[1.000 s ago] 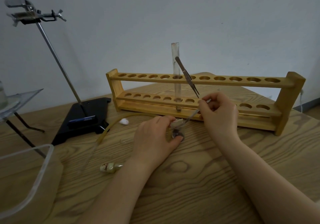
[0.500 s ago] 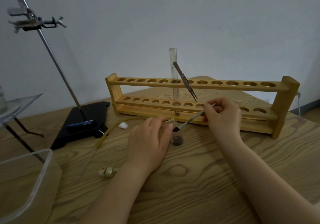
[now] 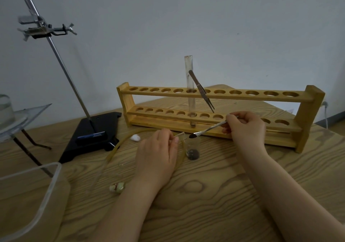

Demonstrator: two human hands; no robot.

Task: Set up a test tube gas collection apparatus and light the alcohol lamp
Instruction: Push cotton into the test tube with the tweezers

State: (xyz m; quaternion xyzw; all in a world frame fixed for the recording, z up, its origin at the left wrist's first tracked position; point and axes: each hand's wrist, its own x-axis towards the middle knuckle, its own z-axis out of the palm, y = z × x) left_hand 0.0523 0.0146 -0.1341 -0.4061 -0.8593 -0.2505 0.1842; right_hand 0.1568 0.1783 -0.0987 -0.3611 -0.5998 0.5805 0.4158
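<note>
A glass test tube [image 3: 190, 92] stands upright in the wooden rack [image 3: 224, 127], with metal tweezers [image 3: 201, 90] leaning in the hole beside it. My right hand [image 3: 244, 127] grips a thin metal spatula [image 3: 209, 128] whose tip carries dark powder just above a small glass beaker [image 3: 193, 151] that holds more dark powder. My left hand [image 3: 156, 155] pinches a small strip of paper [image 3: 180, 135] next to the beaker's rim. A yellowish rubber tube [image 3: 119, 146] curves across the table under my left hand.
A black retort stand [image 3: 91, 135] with a tilted rod and clamp [image 3: 43, 29] is at the left. A clear plastic tub [image 3: 28, 195], a glass sheet on a tripod [image 3: 22, 116], a cotton ball [image 3: 135, 138] and a stopper [image 3: 116, 187] lie around.
The spatula tip has come up out of the small beaker with dark powder on it. My left hand has shifted slightly left off the beaker, still pinching the paper strip.
</note>
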